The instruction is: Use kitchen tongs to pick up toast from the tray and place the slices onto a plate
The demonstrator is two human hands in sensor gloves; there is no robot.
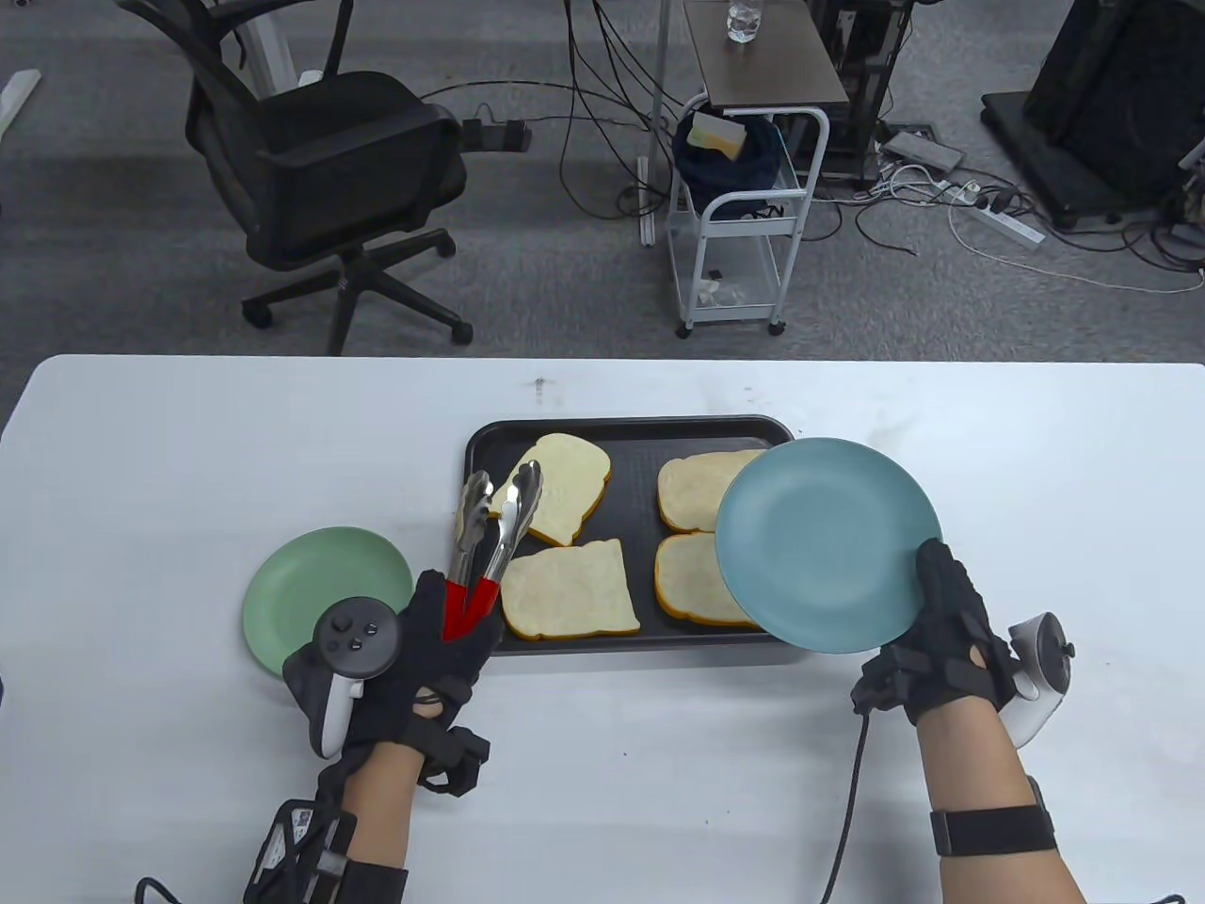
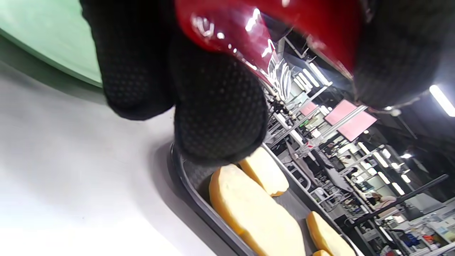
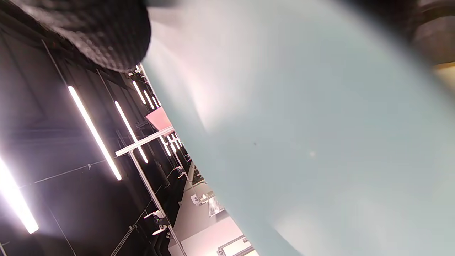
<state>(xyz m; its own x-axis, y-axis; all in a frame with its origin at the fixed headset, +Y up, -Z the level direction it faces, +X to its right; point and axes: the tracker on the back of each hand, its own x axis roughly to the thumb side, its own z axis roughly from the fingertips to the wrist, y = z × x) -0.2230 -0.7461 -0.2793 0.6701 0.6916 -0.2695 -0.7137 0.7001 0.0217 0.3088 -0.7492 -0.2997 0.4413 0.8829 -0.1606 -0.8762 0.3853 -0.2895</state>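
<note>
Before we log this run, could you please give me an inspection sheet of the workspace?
Surface: white table, faint marks.
Job's things: black tray with four toast slices; blue plate held over the tray's right side; tongs above the tray.
Clutter: green plate left of the tray.
Grippers: left hand grips the tongs; right hand holds the blue plate.
Cables: glove lead; floor cables behind.
Surroundings: office chair, cart.

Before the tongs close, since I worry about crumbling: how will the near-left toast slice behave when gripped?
The near-left slice looks thick and pale, barely toasted, so probably soft: it may dent under the tongs and sag. It should be light. Lying flat on the tray, it won't roll.
</note>
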